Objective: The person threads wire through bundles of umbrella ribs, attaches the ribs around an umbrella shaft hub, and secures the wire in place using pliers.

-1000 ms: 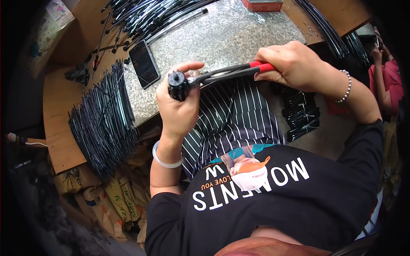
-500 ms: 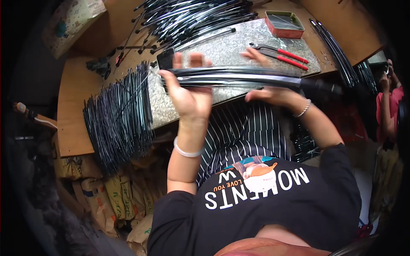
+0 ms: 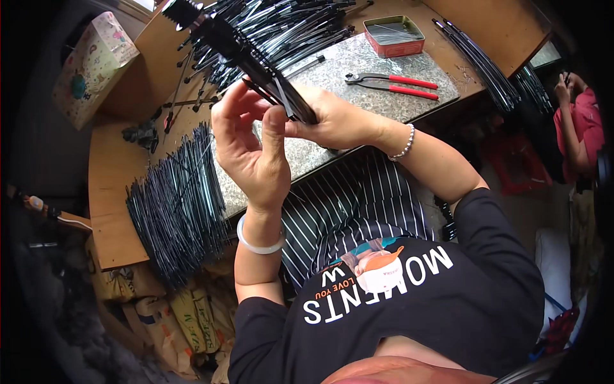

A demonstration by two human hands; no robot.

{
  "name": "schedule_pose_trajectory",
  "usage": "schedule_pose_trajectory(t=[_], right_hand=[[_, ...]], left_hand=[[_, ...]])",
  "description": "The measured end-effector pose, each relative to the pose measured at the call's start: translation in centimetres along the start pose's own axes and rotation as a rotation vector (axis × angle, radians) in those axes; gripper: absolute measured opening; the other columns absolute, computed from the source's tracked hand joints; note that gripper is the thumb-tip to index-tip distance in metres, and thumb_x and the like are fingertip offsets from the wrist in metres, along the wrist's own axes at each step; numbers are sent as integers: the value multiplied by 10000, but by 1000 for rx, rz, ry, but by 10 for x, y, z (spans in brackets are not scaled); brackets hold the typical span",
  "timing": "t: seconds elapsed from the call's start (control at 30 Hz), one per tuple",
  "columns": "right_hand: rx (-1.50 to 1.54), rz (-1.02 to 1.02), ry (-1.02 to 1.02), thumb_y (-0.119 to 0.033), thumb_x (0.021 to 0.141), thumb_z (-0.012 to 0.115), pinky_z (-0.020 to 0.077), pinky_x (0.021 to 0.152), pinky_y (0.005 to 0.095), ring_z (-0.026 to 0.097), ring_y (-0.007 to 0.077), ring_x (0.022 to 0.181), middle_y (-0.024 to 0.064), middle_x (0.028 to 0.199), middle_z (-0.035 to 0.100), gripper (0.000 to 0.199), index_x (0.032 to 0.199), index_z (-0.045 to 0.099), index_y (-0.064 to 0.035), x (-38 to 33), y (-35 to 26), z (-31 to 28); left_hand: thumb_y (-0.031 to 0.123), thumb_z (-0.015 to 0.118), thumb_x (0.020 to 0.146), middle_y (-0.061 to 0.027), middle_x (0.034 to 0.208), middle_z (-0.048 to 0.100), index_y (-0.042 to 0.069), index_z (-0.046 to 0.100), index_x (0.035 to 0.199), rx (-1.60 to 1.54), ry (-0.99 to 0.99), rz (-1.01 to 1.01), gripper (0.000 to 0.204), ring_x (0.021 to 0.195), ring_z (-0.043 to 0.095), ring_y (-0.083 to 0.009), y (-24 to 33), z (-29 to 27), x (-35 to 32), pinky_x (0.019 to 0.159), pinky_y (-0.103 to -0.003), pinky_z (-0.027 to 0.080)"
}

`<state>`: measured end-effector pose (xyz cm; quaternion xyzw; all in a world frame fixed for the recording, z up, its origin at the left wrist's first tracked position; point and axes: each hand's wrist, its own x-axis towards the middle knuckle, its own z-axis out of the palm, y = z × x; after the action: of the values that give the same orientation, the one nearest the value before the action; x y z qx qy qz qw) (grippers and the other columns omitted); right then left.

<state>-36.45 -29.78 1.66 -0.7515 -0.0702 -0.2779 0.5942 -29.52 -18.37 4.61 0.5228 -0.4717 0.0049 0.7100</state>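
Note:
A bundle of thin black rods with bulky dark fittings at its top end slants up to the left in front of me. My right hand is wrapped round its lower part. Close beside it is my left hand, loosely cupped, thumb raised and fingers apart. Its fingertips come near the rods; whether they touch is hard to see. Below the hands, the rods' other end is hidden. Red-handled pliers lie on a grey speckled board, to the right of the hands.
A dense stack of black rods overhangs the table's left front edge. More rods are heaped at the back. A red tin of thin pins stands behind the pliers. Several long rods lie right. Another person sits at far right.
The bundle has swung from lying level across both hands to a steep slant, its fittings now at upper left. My right hand has moved left and closed round it; the left has curled its fingers.

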Motion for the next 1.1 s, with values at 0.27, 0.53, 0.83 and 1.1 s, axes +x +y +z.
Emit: schedule_pose_trajectory(t=[0.27, 0.53, 0.83, 1.1], right_hand=[[-148, -120, 289, -260, 772, 710, 478, 777, 284, 565, 137, 866, 102, 1022, 535, 764, 1345, 254, -41, -11, 10, 9], [-55, 108, 36, -282, 756, 722, 471, 778, 292, 540, 126, 882, 103, 1070, 494, 813, 1346, 231, -14, -1, 14, 0], [-855, -403, 470, -248, 827, 642, 462, 592, 315, 545, 137, 687, 51, 824, 536, 646, 1319, 300, -7, -19, -2, 2], [80, 139, 253, -213, 872, 584, 470, 609, 277, 551, 130, 651, 19, 756, 575, 442, 1255, 448, -39, -1, -14, -20]], left_hand=[[66, 575, 871, -48, 916, 554, -16, 473, 1144, -189, -65, -29, 303, 786, 533, -83, -11, 2, 20, 718, -200, 449], [42, 576, 866, -61, 953, 584, -15, 469, 1139, -223, -129, -36, 298, 834, 555, -90, -9, 1, 19, 723, -211, 456], [11, 595, 843, -86, 959, 613, -10, 440, 1169, -151, -105, -28, 362, 862, 584, -115, -12, -5, 36, 768, -235, 476], [10, 597, 840, -123, 994, 617, -17, 453, 1153, -231, -196, -86, 345, 921, 599, -152, -9, -2, 44, 817, -261, 482]])
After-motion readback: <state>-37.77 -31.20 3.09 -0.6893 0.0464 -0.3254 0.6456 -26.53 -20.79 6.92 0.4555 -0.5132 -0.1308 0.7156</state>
